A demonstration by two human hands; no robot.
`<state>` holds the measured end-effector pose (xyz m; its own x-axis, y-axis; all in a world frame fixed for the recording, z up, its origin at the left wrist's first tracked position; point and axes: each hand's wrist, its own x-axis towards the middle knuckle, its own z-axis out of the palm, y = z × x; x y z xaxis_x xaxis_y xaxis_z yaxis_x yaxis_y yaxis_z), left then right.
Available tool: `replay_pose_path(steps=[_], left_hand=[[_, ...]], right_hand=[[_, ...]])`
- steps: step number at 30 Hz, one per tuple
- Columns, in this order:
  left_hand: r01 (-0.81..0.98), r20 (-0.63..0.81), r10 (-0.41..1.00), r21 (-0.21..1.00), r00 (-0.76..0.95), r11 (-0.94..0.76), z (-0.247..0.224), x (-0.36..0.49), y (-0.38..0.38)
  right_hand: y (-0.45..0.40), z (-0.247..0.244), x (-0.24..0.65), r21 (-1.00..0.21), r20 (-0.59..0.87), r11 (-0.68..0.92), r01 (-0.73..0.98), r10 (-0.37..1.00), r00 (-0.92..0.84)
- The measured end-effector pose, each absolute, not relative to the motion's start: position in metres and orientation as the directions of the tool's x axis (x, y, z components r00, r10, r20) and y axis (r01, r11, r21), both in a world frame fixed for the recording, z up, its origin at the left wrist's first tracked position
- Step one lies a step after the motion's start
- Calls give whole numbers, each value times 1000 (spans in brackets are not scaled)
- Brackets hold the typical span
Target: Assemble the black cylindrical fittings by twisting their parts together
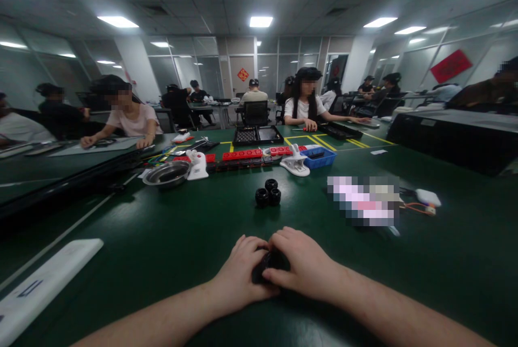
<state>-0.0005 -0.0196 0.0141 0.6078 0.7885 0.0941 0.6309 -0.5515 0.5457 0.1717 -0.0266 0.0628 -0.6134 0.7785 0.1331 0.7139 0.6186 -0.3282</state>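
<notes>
On the left, a long, flat white bar [52,285] lies on the dark green, smooth surface [154,239]. Its near end is cut off. Next is a round, shiny metal bowl [162,182], and what sits inside is too dark to make out. A white plastic clip [197,166] stands just beside it. Then comes a long row of flat red pieces [243,154], too small to see well.

The left hand [245,269] has its fingers bent around a small black thing [272,264]. That thing is between the two hands, just above or on the surface; I cannot tell which. The hands hide most of it, so its shape is hard to tell. Past it, three shiny, round black pieces [269,194] sit close together. The right hand [301,260] holds the black thing too, with its fingers curled over the top and its thumb on the near side.

Farther right is a blue plastic bin [324,160]. A pink and pale heap [364,201] is blurred into squares.
</notes>
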Motion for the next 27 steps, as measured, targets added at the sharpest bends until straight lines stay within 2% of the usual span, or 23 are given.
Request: replay_pose_path(steps=[5, 10, 13, 20, 27], left_hand=[[634, 91, 792, 547, 604, -547, 16, -1, -21], [636, 77, 786, 543, 613, -549, 16, -2, -21], [632, 73, 782, 546, 618, -550, 16, -1, -20], [638, 86, 802, 557, 592, -531, 15, 0, -21], [628, 95, 784, 543, 613, -557, 16, 0, -19]], right_hand=[[-29, 66, 171, -386, 154, 696, 605, 696, -702], [-26, 63, 172, -374, 190, 614, 695, 785, -590], [-25, 60, 172, -341, 167, 608, 717, 790, -590], [-28, 65, 172, -421, 182, 737, 529, 639, -747], [-26, 63, 172, -370, 187, 627, 686, 773, -607]])
